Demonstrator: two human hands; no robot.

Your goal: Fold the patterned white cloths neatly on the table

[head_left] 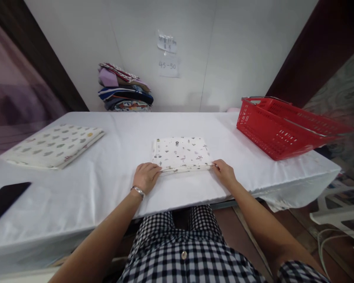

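Observation:
A folded white cloth point(181, 151) with small printed figures lies flat on the white-covered table point(124, 137) in front of me. My left hand point(146, 175), with a silver bracelet at the wrist, pinches the cloth's near left corner. At the near right corner, my right hand point(223, 172) grips the same edge between thumb and fingers. Several layers show along that front fold. Off to the left rests a larger folded cloth point(57, 144), cream with grey-green and yellow prints, touched by neither hand.
A red plastic basket point(274, 127) stands at the table's right side. Piled folded fabrics point(125, 90) sit at the back left by the wall. A dark flat object point(6, 200) lies at the left front. Paper signs point(168, 65) hang on the wall; a white plastic chair point(342, 208) is at lower right.

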